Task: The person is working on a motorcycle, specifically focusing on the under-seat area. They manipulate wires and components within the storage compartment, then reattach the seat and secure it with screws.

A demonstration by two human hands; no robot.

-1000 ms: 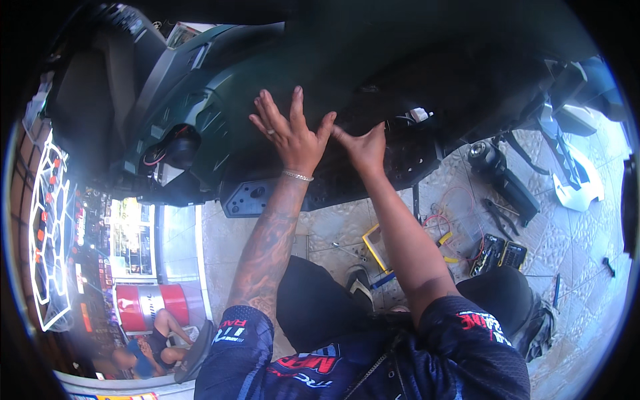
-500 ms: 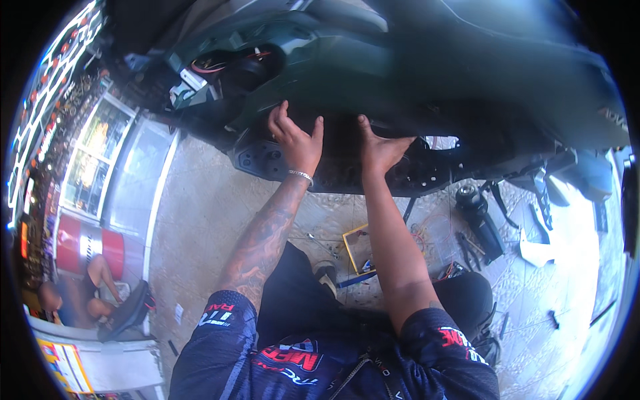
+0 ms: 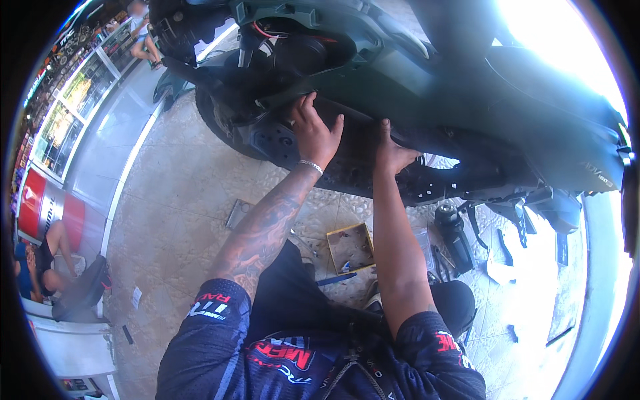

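Note:
A dark green scooter body panel (image 3: 427,93) spans the upper view, with a black recess holding red wires (image 3: 300,53) at its left. My left hand (image 3: 317,133) grips the panel's lower edge with curled fingers, thumb pointing up. Beside it on the right, my right hand (image 3: 393,150) holds the same edge, thumb raised against the dark underside and fingers partly hidden. Below both hands runs the black perforated footboard (image 3: 347,180).
Below lie a yellow tray (image 3: 350,248), a black cylindrical part (image 3: 453,233), pliers, a blue tool and a white panel (image 3: 500,270). A seated person (image 3: 50,267) is by a red-and-white drum (image 3: 40,207); another person (image 3: 143,47) is farther back at top left.
A second ago my left hand was spread on the panel; both hands now grip its lower edge. The view has swung, bringing more of the scooter's left part and a second person into sight.

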